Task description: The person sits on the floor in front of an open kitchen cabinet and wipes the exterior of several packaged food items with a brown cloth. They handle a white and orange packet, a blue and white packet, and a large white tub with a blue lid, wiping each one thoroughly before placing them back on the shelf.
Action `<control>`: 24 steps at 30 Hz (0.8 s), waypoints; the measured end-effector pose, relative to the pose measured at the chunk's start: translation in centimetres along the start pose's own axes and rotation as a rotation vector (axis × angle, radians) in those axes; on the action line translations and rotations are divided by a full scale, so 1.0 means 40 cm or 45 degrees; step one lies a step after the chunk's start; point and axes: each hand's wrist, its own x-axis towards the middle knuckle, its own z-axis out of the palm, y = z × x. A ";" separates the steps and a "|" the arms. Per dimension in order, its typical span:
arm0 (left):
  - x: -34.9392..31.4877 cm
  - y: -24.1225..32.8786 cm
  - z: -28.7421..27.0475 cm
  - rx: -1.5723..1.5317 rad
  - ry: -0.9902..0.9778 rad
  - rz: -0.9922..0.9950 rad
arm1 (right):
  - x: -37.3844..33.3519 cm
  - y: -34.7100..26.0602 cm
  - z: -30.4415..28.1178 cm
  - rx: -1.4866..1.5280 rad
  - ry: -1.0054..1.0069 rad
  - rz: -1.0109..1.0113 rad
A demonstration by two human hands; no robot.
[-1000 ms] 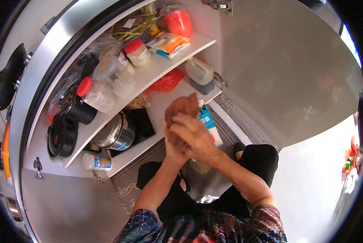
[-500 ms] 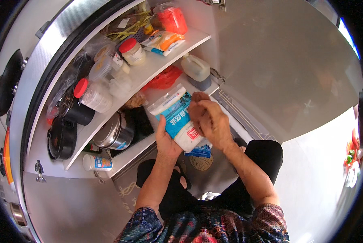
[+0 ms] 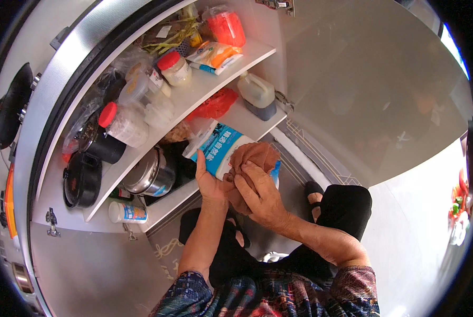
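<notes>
A blue and white bag of salt (image 3: 218, 145) lies tilted across my left hand (image 3: 211, 182), whose thumb grips its near left side. My right hand (image 3: 265, 198) presses a crumpled brown cloth (image 3: 255, 154) onto the bag's lower right part. The cloth spreads from under my fingers and covers that end, with a bit of blue wrapping showing at its right. Both hands are in front of the open cabinet's lower shelf (image 3: 186, 182).
Red-lidded jars (image 3: 175, 68), a black pot (image 3: 82, 179) and packets crowd the upper shelf (image 3: 210, 82). Below are a steel pot (image 3: 146, 171), a white canister (image 3: 128, 212), a red bag (image 3: 215, 103) and a jug (image 3: 257, 95). An open door (image 3: 373, 90) stands at the right.
The cloth in my right hand has moved down and is now spread over the bag's lower right end. The bag has turned and shifted slightly left in my left hand.
</notes>
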 end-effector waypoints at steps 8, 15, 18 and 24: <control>-0.008 -0.009 0.021 0.040 -0.200 0.037 | 0.053 0.113 -0.040 0.099 0.020 0.473; -0.041 -0.030 0.013 0.044 -0.459 -0.235 | 0.082 0.039 -0.022 -0.100 -0.014 0.022; -0.058 -0.049 0.001 0.121 -0.305 -0.323 | 0.085 0.017 0.004 -0.023 -0.082 -0.137; -0.078 -0.088 0.009 0.218 -0.171 -0.311 | 0.137 0.070 0.023 -0.018 0.013 0.075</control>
